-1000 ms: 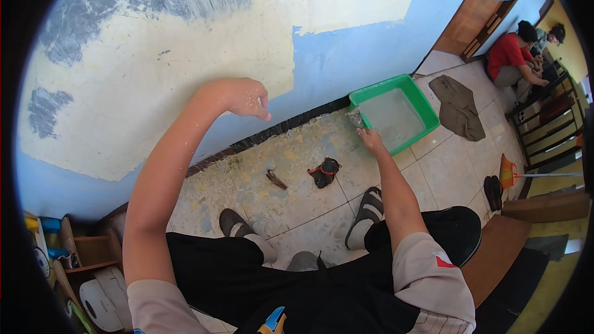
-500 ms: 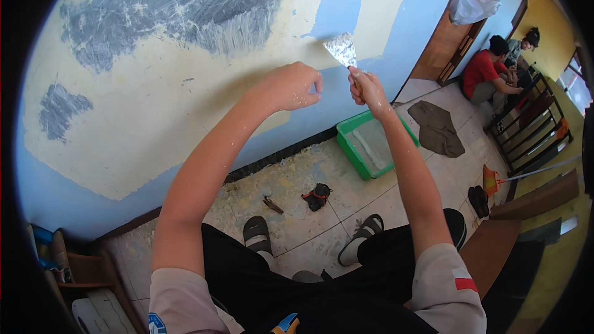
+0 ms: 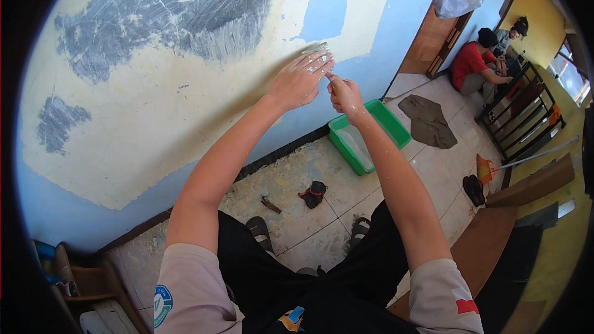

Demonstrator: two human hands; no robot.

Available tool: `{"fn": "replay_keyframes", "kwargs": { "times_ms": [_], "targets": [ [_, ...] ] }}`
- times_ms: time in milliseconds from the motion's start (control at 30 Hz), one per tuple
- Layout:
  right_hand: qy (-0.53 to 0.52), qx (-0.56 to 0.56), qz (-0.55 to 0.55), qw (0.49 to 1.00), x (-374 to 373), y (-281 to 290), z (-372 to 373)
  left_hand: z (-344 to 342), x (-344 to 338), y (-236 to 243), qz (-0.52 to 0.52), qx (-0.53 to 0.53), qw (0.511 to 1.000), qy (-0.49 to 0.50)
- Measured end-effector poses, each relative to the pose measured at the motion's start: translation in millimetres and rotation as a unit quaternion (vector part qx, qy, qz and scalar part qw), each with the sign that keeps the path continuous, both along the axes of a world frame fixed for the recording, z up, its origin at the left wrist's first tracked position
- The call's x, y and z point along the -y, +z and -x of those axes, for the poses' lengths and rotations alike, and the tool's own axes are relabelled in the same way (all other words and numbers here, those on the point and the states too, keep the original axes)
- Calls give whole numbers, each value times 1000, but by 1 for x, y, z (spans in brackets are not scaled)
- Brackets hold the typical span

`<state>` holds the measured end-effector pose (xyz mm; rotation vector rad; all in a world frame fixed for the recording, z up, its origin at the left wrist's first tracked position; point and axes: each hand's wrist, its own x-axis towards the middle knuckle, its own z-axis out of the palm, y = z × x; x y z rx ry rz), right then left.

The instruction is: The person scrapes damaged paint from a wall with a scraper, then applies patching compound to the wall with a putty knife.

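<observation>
In my right hand (image 3: 348, 95), closed round its handle, is a paint scraper (image 3: 320, 47) with a wide metal blade. My left hand (image 3: 300, 79) lies over the blade with its fingers stretched out flat, hiding most of the metal. Both hands are up in front of the wall (image 3: 142, 130), at the lower right of its scraped area. Pale cream and dark grey show there where the light blue paint is gone. Whether the blade touches the wall I cannot tell. White flecks dot my hands and forearms.
Below my hands a green tray (image 3: 403, 131) sits on the tiles. Paint flakes, a dark bundle (image 3: 313, 194) and a brown cloth (image 3: 427, 120) lie on the floor. A person in red (image 3: 475, 65) and another person (image 3: 513, 37) sit at far right near a black rack (image 3: 523, 108).
My left hand has opened from a curled shape and come onto the scraper's blade. My right hand has moved slightly left with the scraper, and the whole view has shifted a little.
</observation>
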<state>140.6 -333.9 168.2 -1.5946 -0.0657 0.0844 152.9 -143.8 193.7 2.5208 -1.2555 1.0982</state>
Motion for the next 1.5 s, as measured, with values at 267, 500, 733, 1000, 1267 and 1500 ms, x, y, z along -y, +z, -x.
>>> {"fn": "replay_keyframes", "kwargs": {
  "times_ms": [267,500,733,1000,1267,1500],
  "targets": [
    [-32,-9,-129,991,-49,-27,-12,-7,-15,-9,-25,-75,997,17],
    [11,-28,-206,978,-61,-35,-6,-6,-24,-13,-8,-51,999,11],
    [8,-52,-212,976,-66,-24,-13,-7,-25,-8,-13,-61,997,36],
    [12,-37,-169,985,-62,-21,-3,-5,-27,-8,3,-43,999,28],
    [12,-53,-196,979,-70,-22,-9,-10,-30,-5,14,-40,999,23],
    [21,-29,-225,974,-71,-1,-14,-11,-26,16,20,-12,999,32]
  ]
}}
